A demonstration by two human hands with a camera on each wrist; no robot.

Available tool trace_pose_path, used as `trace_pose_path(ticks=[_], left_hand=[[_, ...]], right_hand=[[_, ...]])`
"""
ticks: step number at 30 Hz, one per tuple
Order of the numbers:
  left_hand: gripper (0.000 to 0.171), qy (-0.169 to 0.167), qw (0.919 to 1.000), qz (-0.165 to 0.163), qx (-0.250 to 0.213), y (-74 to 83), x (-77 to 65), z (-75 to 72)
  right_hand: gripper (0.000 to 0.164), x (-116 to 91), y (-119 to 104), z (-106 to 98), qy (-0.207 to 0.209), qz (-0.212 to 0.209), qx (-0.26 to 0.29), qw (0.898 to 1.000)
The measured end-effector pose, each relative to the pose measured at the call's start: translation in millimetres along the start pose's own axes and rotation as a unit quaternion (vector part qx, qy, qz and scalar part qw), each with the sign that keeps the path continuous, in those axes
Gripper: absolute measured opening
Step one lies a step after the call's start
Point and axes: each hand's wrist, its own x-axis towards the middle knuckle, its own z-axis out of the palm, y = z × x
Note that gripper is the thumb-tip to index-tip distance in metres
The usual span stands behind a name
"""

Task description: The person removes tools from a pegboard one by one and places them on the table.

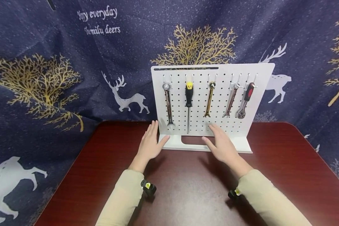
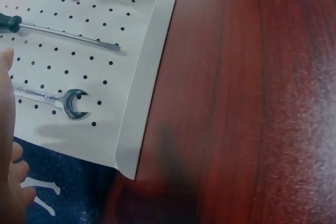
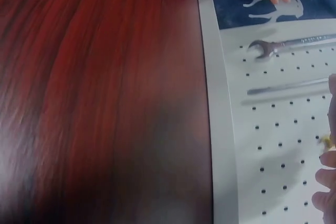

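Note:
A white pegboard [image 1: 197,110] stands upright on its base at the back of the table. From its hooks hang, left to right, a long silver combination wrench [image 1: 169,106], a yellow-and-black flathead screwdriver [image 1: 189,95], a gold wrench [image 1: 210,100], a smaller silver wrench [image 1: 231,102] and a ratchet wrench [image 1: 249,92] with a red-and-black handle. My left hand [image 1: 150,146] is by the board's lower left edge, fingers extended, holding nothing; contact is unclear. Below the gold wrench, my right hand [image 1: 224,148] reaches before the board with extended fingers, also holding nothing.
Under the board lies a dark red wooden tabletop [image 1: 183,188] with rounded back corners. Behind it hangs a blue cloth [image 1: 135,40] printed with white deer and gold trees. The board's white base [image 1: 172,142] has a cut-out at its middle.

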Motion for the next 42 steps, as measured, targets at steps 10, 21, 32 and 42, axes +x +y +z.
trace_pose_path(ticks=[10,21,32,42], left_hand=[[0.08,0.046,0.996,0.018,-0.075,5.0,8.0,-9.7],[0.065,0.107,0.976,0.012,-0.189,19.4,29.3,-34.8],[0.057,0.136,0.9573,0.023,-0.254,40.3,51.9,-57.7],[0.049,0.159,0.9468,0.034,-0.278,57.4,76.1,-76.7]], right_hand=[[0.059,10,-21,9,0.009,-0.005,0.069,0.998],[0.051,30,-48,18,0.004,-0.02,0.15,0.988],[0.047,53,-65,31,-0.007,-0.029,0.237,0.971],[0.052,74,-77,34,-0.046,0.007,0.285,0.957]])
